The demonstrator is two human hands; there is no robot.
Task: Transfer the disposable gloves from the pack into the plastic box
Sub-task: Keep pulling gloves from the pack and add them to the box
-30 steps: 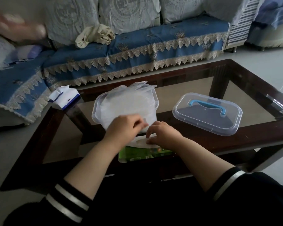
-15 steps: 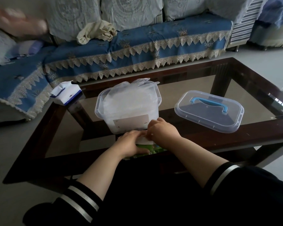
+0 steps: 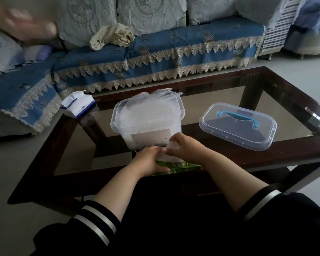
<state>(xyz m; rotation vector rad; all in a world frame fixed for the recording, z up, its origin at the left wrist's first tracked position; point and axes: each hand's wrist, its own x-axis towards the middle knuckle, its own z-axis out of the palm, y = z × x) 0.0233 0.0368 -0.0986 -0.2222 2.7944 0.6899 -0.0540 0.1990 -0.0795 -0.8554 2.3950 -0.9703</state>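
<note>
Low in the centre of the frame, the left hand (image 3: 151,159) presses down on the green pack (image 3: 181,166) at the near edge of the table (image 3: 294,154), its fingers laid over the pack's top; whether they curl round anything I cannot tell. Just to its right the right hand (image 3: 187,148) pinches a thin, clear glove (image 3: 171,147) that rises from the pack's opening. The likely trouble is in that pull — the film is limp and clings, so several gloves could drag out together, or the light pack could slide off the edge if the left hand eases.

Just beyond the hands stands the plastic box (image 3: 148,122), open and already heaped with cloudy, crumpled gloves that mound above its rim at the far side. Another glove dropped loosely could spill over — and the pile may resist the lid (image 3: 237,126), which lies to the right, blue handle up. Further back, at the left, rests a tissue pack (image 3: 78,106).
</note>
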